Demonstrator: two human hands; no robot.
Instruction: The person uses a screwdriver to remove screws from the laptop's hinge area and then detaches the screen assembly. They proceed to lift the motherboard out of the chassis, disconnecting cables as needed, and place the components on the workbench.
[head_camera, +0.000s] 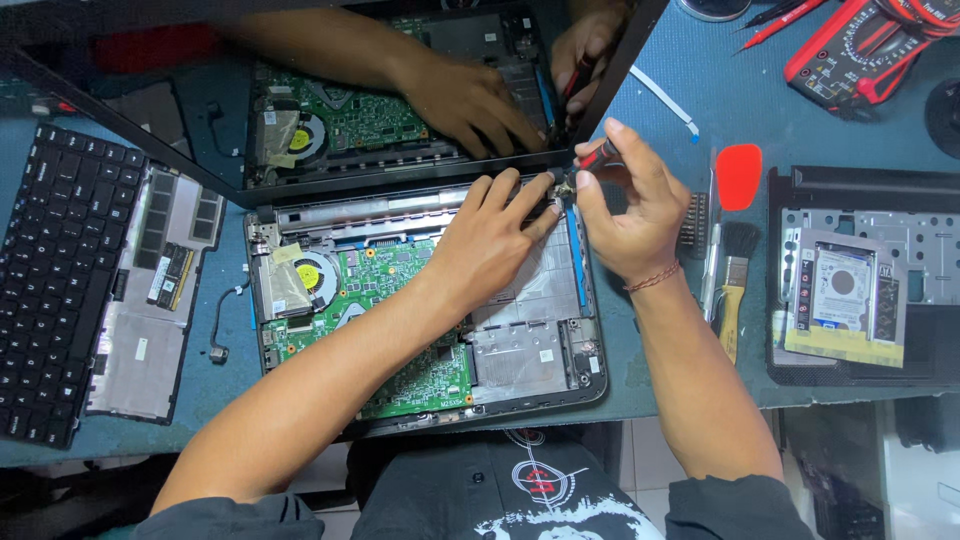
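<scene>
Both forearms reach over an opened laptop (420, 300) on the blue desk (680, 100). Left hand (490, 240) lies flat on the chassis, fingers (525, 200) loosely spread, tips touching the right hinge (562, 186). Right hand (630, 205) pinches a red-and-black screwdriver (598, 155) between thumb and curled fingers, its tip at that hinge. A brush (735, 285) lies just right.

Both forearms reach forward and converge, the left hand (487, 238) lying palm-down with fingers extended, the right hand (625, 205) pinching with curled fingers
</scene>
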